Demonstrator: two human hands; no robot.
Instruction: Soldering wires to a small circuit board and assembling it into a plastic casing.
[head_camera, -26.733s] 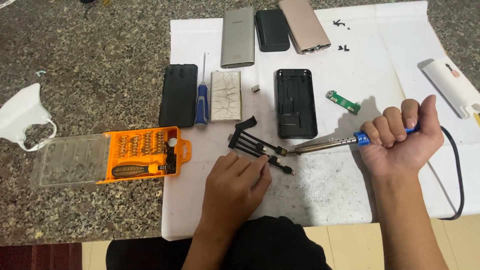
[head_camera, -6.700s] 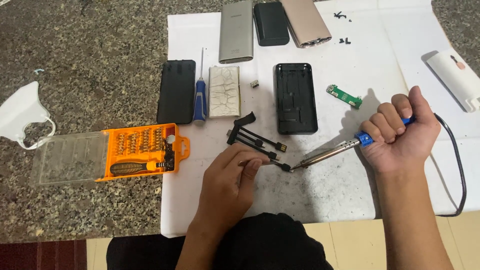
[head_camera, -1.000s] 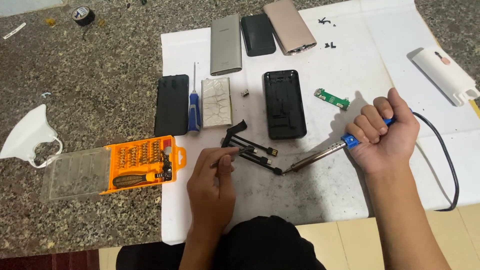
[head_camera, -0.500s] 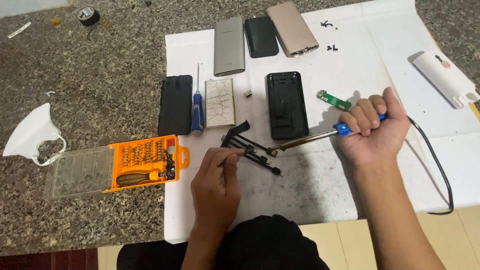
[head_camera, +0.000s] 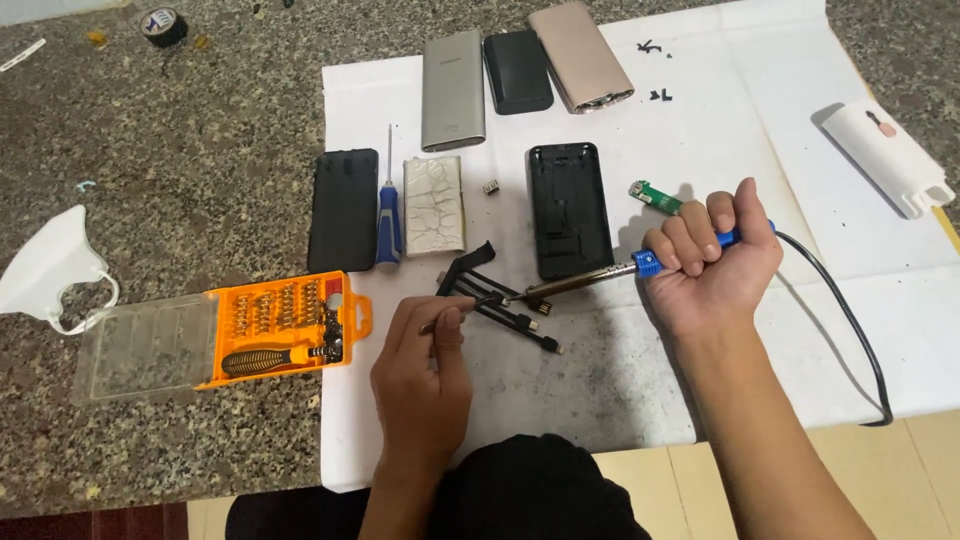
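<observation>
Soldering iron (head_camera: 590, 283) over white sheet (head_camera: 760, 200), granite counter (head_camera: 180, 180) prob.

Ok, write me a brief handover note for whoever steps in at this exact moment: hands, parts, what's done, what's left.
Right hand: fist around the blue-handled soldering iron, tip on the black cable assembly.
Left hand: pinching a thin wire or probe to the same spot.
Parts on the white sheet: open black case, green circuit board, wrapped cell, blue screwdriver. The orange bit set lies beside the sheet.
Done: case opened, board and cell out.
Left: whether the joint is finished cannot be told; nothing is reassembled.
</observation>
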